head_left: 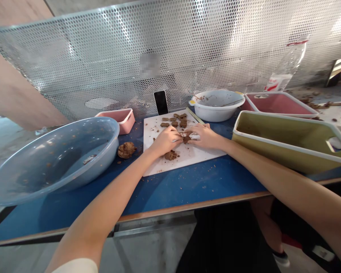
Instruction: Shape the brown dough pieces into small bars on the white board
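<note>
The blue table [165, 193] supported a translucent blue basin [105, 161] at left and a white board [156, 165] at center. Over the board, the left hand [167, 139] and right hand [202, 135] faced each other. A crumbly brown clump [171, 155] lay nearer the table's front edge. Both hands' fingertips gripped a small brown lump [186, 140] between them.

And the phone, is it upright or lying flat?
Upright: the phone stands on a short edge by the board, dark screen facing the camera.

Head-height view, forward and downward
</note>
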Demonstrator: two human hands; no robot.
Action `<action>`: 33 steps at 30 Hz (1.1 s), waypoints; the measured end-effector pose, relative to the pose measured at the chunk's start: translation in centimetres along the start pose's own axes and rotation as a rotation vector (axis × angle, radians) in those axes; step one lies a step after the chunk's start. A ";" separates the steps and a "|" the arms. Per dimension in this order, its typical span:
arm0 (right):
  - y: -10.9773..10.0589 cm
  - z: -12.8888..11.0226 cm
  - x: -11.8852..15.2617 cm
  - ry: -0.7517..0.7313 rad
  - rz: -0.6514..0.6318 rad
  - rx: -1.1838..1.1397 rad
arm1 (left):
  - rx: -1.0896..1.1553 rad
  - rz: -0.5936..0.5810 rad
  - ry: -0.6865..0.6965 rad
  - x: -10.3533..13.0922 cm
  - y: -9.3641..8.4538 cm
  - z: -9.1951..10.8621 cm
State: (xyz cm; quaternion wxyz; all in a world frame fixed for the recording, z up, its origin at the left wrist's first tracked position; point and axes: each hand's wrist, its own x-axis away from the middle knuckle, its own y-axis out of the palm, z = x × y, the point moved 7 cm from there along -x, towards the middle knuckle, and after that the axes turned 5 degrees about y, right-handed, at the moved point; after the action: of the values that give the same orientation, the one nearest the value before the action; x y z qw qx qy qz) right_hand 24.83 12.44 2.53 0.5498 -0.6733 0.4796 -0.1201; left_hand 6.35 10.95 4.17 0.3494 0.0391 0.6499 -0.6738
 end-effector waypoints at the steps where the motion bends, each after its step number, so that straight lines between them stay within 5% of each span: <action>1: -0.1 0.0 0.0 -0.001 -0.001 0.001 | -0.003 0.001 0.001 0.0 0.0 0.0; 33: -0.2 -0.4 0.3 -0.009 -0.026 0.005 | -0.041 0.067 -0.124 0.5 -0.8 0.5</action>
State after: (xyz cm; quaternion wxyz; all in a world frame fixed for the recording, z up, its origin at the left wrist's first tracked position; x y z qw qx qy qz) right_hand 24.80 11.95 2.73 0.5520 -0.6788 0.4677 -0.1254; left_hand 5.75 10.19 4.64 0.4121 0.0119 0.6388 -0.6495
